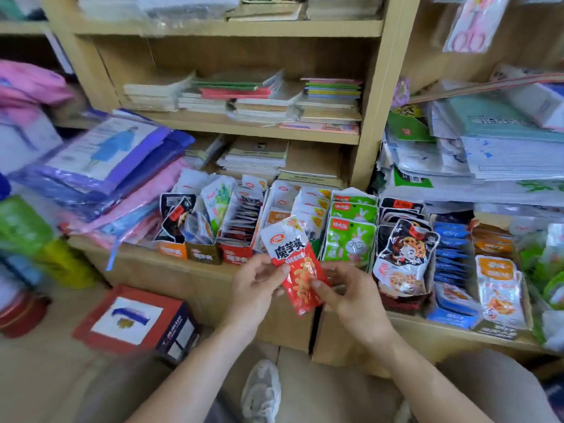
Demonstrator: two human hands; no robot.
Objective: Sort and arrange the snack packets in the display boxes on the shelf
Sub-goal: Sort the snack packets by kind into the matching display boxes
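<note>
Packet (294, 264), red with a white top, is held just in front of the shelf (171, 270), tilted with its top toward 11 o'clock. The left hand (254, 288) pinches its 9 o'clock edge between thumb and fingers. The right hand (351, 294) pinches its 4 o'clock side, thumb on the printed face.

Nearer, at 6 o'clock, a grey shoe (262, 389) rests on the floor, and at 8 o'clock a red carton (131, 319) lies near the shelf.

Just beyond the packet, display boxes stand in a row on the shelf. At 10 o'clock are 3: an orange box (172, 249), a brown box (203, 254) and a red box (236, 255). At 1 o'clock are green packets (351, 239). At 3 o'clock a black packet (403, 254) stands upright, with blue packets (451, 251) and orange-white packets (497, 288) farther right. Purple bags (100, 166) are stacked at 10 o'clock.

Farther back, at 12 o'clock, notebooks (244, 96) lie in piles. Pink scissors (470, 29) hang at 1 o'clock.
</note>
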